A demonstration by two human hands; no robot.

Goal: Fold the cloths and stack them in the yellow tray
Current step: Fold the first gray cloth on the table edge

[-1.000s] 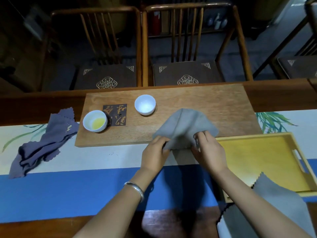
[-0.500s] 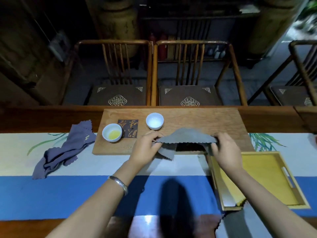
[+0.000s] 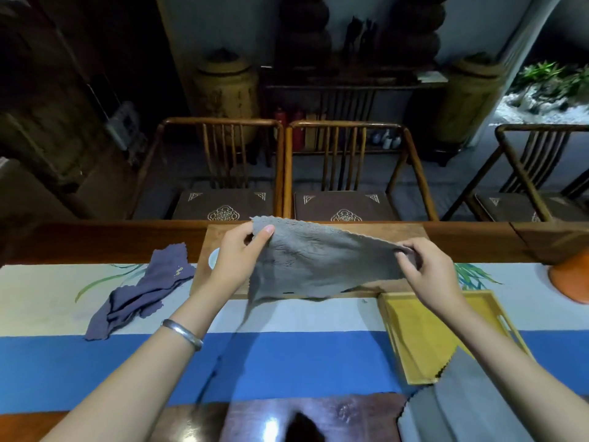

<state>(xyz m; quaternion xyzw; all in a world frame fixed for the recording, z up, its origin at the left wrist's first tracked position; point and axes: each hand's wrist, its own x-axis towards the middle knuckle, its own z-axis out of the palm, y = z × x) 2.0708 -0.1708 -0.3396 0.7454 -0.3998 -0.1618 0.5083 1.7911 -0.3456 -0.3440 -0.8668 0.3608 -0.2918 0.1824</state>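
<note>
above the wooden board, both hands pinch the grey cloth stretched between them: left hand at one corner, right hand at another; yellow tray sits right.

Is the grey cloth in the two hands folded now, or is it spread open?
Spread open: the left hand and right hand pinch opposite corners of the grey scalloped cloth, stretched in one layer.

Wooden board, chairs behind (perhaps a cup).
</note>
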